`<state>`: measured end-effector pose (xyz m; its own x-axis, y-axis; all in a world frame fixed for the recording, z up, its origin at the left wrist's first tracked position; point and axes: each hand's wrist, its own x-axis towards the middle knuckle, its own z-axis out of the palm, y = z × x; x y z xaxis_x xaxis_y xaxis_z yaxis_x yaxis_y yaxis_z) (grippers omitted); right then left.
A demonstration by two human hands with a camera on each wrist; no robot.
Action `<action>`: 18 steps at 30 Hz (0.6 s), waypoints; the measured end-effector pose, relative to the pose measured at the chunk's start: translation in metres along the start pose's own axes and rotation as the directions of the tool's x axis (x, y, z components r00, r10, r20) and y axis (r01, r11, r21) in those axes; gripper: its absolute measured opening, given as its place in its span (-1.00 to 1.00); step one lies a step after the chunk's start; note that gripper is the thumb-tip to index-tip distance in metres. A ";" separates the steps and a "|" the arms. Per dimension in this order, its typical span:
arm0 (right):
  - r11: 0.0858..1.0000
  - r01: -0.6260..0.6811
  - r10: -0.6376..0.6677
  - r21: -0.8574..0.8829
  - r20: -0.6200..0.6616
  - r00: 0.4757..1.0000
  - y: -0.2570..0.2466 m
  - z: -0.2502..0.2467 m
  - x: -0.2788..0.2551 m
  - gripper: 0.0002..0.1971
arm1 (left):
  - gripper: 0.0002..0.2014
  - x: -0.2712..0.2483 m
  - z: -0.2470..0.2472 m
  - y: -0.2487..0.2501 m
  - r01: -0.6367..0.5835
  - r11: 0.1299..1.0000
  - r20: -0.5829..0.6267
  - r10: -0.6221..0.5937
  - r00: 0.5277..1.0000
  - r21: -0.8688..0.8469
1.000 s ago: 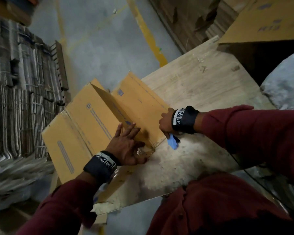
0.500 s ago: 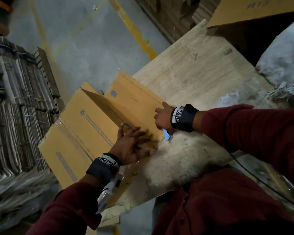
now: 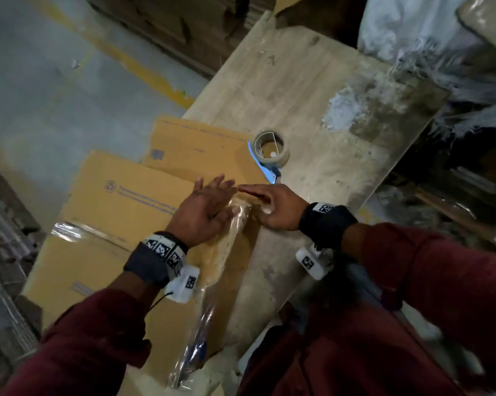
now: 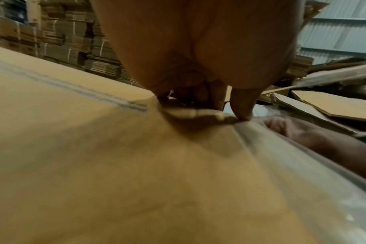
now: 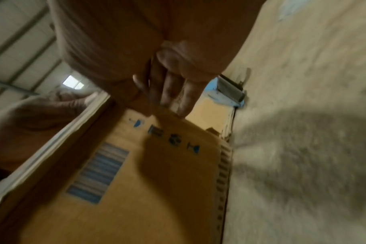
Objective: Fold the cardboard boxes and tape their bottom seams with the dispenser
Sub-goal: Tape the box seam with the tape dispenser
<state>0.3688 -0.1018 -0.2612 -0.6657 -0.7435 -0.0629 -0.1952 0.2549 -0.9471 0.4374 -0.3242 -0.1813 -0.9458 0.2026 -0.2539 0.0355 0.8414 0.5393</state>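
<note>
- Wrist views blurred; box (image 3: 121, 207) near end cut off by sleeve.
- L hand (image 3: 204, 212) flat, fingers straight, on taped seam (image 3: 226, 252).
- R hand (image 3: 275, 207) flat, fingers straight, touching box side.
- Dispenser (image 3: 271, 151) on table (image 3: 341, 167), just far of hands.

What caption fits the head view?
Both hands, left hand and right hand, flat on taped cardboard box; dispenser beside.

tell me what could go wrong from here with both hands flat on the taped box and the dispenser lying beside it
1. The box overhangs the near-left edge of the wooden table, so hard pressing there might tip it off.
2. The tape strip looks wrinkled below the left hand; creases may be pressed in and the seam bond poorly.
3. The tape dispenser lies just beyond the right hand; a forward sweep could catch its blade end.
</note>
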 end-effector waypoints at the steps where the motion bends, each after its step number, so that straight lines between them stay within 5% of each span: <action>1: 0.998 0.009 -0.001 0.069 -0.116 0.993 -0.001 0.014 -0.007 -0.36 | -0.41 0.001 -0.001 -0.002 -0.002 1.000 0.018 0.002 1.000 0.007; 3: 0.990 0.035 0.009 0.136 -0.316 0.949 -0.003 0.041 -0.018 -0.45 | -0.38 0.002 -0.004 -0.004 0.001 1.000 0.051 -0.002 0.999 0.013; 6: 0.979 0.004 0.089 0.205 -0.442 0.892 -0.002 0.068 -0.027 -0.37 | -0.37 0.003 -0.004 -0.003 -0.005 1.000 0.068 0.004 0.998 0.013; 13: 0.997 0.014 0.025 0.074 -0.504 0.863 -0.009 0.129 -0.036 0.00 | -0.39 0.002 0.001 -0.009 -0.049 0.998 0.032 0.048 0.998 0.039; 18: 0.996 -0.070 0.088 0.055 -0.494 0.865 -0.027 0.163 -0.041 -0.04 | -0.40 0.004 0.001 -0.010 -0.065 0.995 0.026 0.064 0.998 0.074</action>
<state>0.5186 -0.1784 -0.2845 -0.9487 -0.3158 0.0177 -0.1082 0.2713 -0.9564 0.4337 -0.3312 -0.1890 -0.9328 0.2688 -0.2400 0.1212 0.8612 0.4936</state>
